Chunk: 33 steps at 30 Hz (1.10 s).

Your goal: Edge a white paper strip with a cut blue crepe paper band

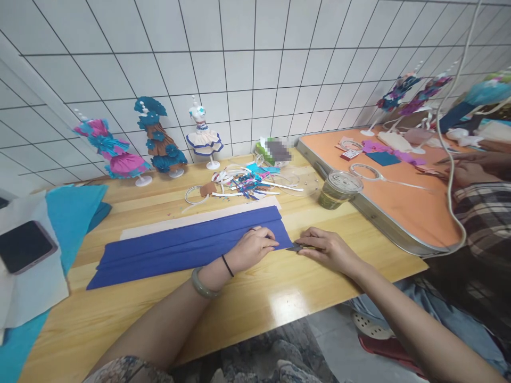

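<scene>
A long folded strip of dark blue crepe paper (175, 244) lies across the wooden table, over a pale pink sheet (147, 227). My left hand (255, 247) rests on the blue paper near its right end, thumb and fingers pinching it by the front edge. Just right of that end, my right hand (325, 247) is closed around small scissors (295, 247). Their dark, pointed blades reach the paper's right corner; the handles are mostly hidden by my fingers.
Paper scraps and ribbons (251, 181) lie behind the blue paper. Three dressed mini mannequins (203, 135) line the wall. A lidded cup (339, 189) stands by an orange folding table (415, 207), where a co-worker's hands (471, 167) rest. A phone (26, 246) lies left.
</scene>
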### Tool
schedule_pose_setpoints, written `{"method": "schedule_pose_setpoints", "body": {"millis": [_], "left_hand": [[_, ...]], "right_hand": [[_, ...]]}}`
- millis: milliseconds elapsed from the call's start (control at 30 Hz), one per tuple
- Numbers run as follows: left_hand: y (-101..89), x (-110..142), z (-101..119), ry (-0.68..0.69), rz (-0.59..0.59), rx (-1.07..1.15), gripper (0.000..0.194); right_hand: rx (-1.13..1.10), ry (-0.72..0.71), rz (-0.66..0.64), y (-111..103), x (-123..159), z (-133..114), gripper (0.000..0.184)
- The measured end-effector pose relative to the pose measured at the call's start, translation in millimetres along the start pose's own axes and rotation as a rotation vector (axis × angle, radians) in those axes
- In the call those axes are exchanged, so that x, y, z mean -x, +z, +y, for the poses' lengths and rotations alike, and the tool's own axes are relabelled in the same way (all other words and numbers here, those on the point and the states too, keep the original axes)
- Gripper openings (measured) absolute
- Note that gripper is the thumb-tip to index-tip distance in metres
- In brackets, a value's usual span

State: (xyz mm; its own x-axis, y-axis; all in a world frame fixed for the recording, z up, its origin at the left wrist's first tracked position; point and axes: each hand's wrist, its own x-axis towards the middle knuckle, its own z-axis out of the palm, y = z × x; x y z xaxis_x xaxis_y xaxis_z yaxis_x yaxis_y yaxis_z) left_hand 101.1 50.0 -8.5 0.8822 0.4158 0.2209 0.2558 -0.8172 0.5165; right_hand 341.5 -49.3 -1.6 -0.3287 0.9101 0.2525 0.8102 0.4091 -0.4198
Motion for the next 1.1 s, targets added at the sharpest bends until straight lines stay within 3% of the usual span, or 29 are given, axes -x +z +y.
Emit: {"method": "schedule_pose_setpoints", "body": {"millis": [1100], "left_hand": [[0.5, 0.8, -0.7, -0.008, -0.017, -0.007, 0.022]], "right_hand": [[0.033, -0.011, -0.014, 4.0, -4.7, -5.8, 0.028]]}}
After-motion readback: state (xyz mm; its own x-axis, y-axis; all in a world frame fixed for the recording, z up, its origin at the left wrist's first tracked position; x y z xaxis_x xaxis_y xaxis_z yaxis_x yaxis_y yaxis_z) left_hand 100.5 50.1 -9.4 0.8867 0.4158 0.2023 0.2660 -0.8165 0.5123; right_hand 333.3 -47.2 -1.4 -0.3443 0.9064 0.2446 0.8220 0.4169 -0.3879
